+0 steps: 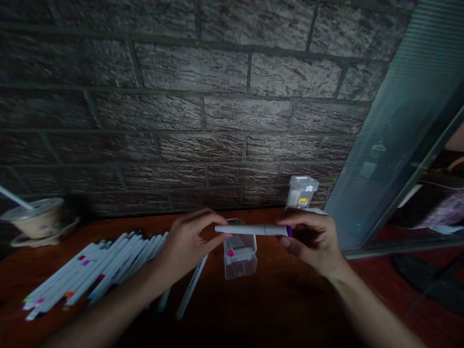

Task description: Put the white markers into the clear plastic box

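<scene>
A white marker pen [250, 230] with a purple end is held level between both hands above a wooden table [282, 290]. My left hand [184, 244] pinches its left end. My right hand [313, 241] pinches the purple right end. Directly below the pen stands a small clear plastic box [239, 256] with a pink-tipped marker inside it. A row of several white markers [97, 268] with coloured ends lies on the table to the left of my left arm.
A brick wall [203, 106] rises just behind the table. A lidded drink cup [34, 220] with a straw stands at the far left. A clear plastic container [301, 192] stands by the wall, next to a glass partition [395, 145] on the right.
</scene>
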Available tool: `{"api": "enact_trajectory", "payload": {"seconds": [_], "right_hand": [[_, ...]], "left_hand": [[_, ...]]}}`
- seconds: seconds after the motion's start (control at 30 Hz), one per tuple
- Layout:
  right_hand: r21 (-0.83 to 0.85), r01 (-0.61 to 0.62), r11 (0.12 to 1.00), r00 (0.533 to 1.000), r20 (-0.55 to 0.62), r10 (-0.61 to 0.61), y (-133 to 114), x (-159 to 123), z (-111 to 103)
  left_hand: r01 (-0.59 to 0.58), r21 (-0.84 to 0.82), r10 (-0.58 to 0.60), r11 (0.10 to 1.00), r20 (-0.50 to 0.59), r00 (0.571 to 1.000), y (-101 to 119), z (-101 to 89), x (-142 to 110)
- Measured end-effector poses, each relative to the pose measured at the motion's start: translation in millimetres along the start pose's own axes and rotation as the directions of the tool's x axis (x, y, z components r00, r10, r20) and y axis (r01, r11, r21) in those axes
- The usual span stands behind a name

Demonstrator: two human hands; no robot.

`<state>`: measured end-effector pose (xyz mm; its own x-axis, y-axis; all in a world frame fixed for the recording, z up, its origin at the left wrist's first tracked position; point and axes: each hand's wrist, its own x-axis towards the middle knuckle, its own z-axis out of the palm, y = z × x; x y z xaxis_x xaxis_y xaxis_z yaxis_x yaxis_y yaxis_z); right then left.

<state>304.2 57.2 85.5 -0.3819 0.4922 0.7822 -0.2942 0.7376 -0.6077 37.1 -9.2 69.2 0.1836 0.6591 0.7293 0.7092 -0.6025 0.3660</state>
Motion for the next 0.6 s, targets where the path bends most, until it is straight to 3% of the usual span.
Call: {"api": "enact_trajectory", "payload": {"seconds": [0.17, 0.6], "right_hand": [[-0.096, 0.087, 0.992, 0.996, -0.024, -0.089, 1.0, 0.3, 2.0], [-0.120, 0.050, 0.991, 0.997, -0.044, -0.056, 4.0, -1.6, 1.6]], "left_hand": [[-0.031, 0.034, 0.034, 0.999, -0.072, 0.997, 4.4, -4.5, 4.8], [-0.057, 0.049, 0.061, 0.997, -0.098, 0.993, 4.6, -7.0, 4.7]]}}
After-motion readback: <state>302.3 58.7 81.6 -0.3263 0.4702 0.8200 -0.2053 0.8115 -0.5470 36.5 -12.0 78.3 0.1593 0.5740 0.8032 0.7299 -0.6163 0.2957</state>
